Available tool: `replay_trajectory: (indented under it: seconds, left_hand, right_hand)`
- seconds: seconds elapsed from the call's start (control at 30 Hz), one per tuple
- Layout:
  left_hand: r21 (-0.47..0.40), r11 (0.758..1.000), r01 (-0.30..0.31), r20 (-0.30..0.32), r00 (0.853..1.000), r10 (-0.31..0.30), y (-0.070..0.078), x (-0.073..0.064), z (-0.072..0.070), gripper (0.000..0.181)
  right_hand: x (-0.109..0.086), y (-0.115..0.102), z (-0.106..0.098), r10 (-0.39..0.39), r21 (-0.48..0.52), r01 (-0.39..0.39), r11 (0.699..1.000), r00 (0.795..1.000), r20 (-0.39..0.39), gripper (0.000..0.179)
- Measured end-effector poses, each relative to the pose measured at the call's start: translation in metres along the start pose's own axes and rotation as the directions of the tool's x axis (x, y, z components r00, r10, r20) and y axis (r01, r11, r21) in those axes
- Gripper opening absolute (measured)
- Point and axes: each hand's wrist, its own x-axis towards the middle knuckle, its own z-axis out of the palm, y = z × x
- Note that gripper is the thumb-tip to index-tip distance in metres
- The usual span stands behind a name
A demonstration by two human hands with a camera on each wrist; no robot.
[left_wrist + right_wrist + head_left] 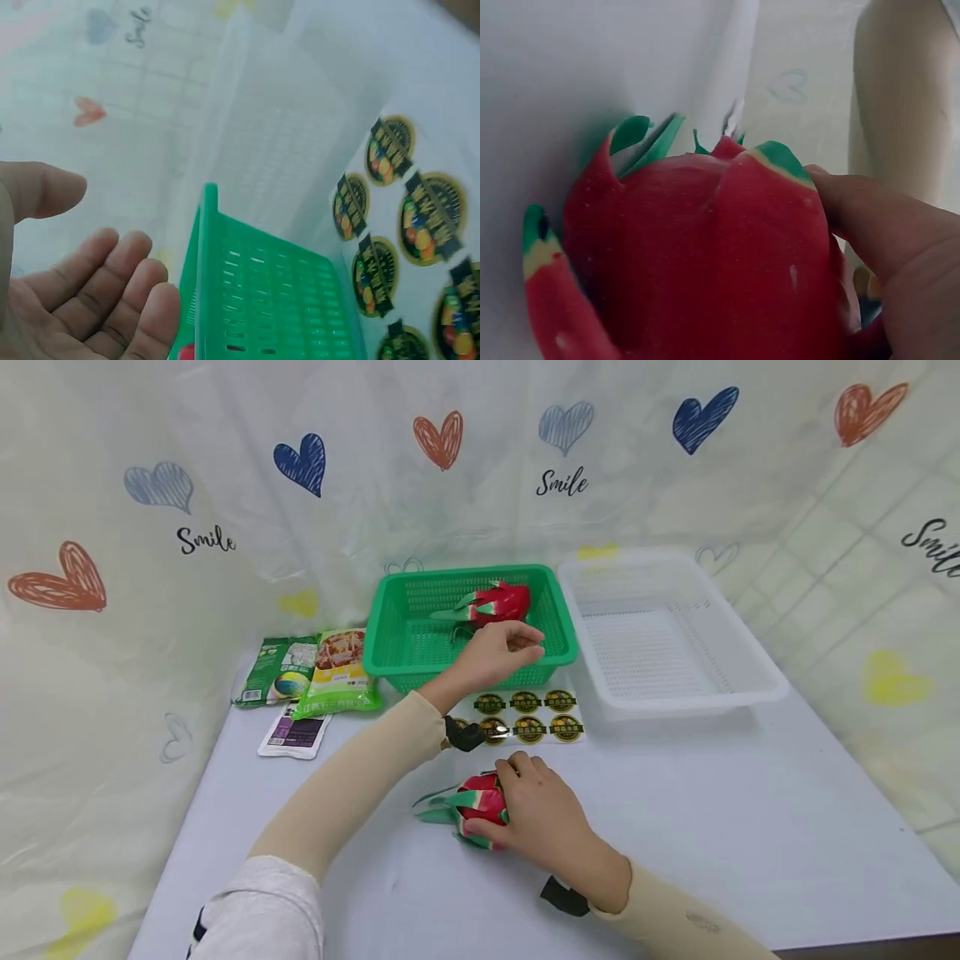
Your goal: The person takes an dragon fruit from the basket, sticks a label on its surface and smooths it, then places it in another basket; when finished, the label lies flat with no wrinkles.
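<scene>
My right hand (546, 817) holds a dragon fruit (480, 802) low over the table, thumb and fingers around it. Its red body and green-tipped scales fill much of the right wrist view, where the dragon fruit (705, 247) sits against the thumb. My left hand (497, 653) is over the near rim of the green basket (393, 652), fingers loosely bent and nothing in them. The left wrist view shows the left hand (97, 300) beside the basket wall. Inside the basket lies another dragon fruit (501, 603), partly behind the left hand.
A sheet of round stickers (529, 729) lies in front of the basket, partly under the left wrist. The white basket (682, 697) stands at the right. Left are a green packet (273, 670), a yellow-green packet (339, 672) and a purple-white pouch (292, 733). A patterned curtain (480, 518) hangs behind.
</scene>
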Motion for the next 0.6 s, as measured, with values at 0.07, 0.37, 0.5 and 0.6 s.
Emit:
replay_trajectory:
  seconds: [0.07, 0.37, 0.5, 0.6]
  left_hand:
    - [0.021, 0.999, 0.030, 0.006, 1.000, -0.030, 0.002, 0.016, 0.004, 0.044]
    - [0.210, 0.960, 0.183, 0.024, 0.981, -0.193, 0.001, 0.077, 0.026, 0.077]
    - [0.239, 0.940, 0.243, 0.063, 0.962, -0.265, 0.002, 0.090, 0.035, 0.076]
    - [0.239, 0.940, 0.243, 0.086, 0.959, -0.270, 0.006, 0.093, 0.042, 0.061]
  right_hand:
    - [0.001, -0.002, 0.001, -0.002, -0.023, 0.002, 1.000, 1.000, 0.004, 0.087]
    - [0.005, -0.004, 0.000, -0.052, -0.044, 0.052, 0.998, 0.999, -0.006, 0.074]
    - [0.005, -0.002, -0.005, -0.086, 0.006, 0.085, 0.996, 0.996, 0.011, 0.066]
    - [0.004, 0.003, -0.010, -0.113, 0.059, 0.111, 0.992, 0.993, 0.030, 0.064]
